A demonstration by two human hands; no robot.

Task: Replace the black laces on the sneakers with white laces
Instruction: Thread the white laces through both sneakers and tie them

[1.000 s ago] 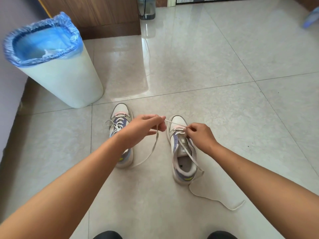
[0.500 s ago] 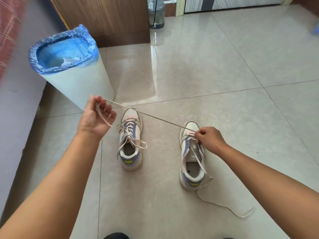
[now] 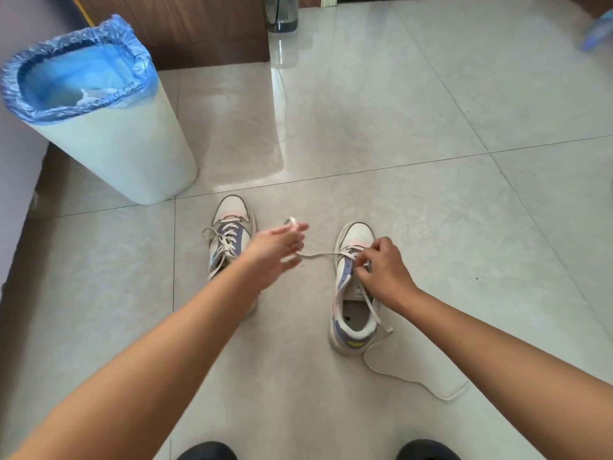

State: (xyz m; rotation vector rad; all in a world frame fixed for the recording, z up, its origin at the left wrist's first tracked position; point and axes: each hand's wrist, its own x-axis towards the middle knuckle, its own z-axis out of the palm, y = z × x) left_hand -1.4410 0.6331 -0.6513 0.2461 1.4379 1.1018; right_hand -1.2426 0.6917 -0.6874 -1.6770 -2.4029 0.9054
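The white lace [image 3: 318, 254] runs along a 9-to-3 o'clock axis from the left hand [image 3: 277, 252] to the right sneaker [image 3: 353, 293]; left fingers blurred, apparently loose around it; the right hand [image 3: 381, 270], nearer, pinches it at the eyelets, at 3 o'clock.

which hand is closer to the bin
Left. The left hand hangs between the two sneakers, below and right of the bin in the picture; the right hand sits farther right, on the right sneaker.
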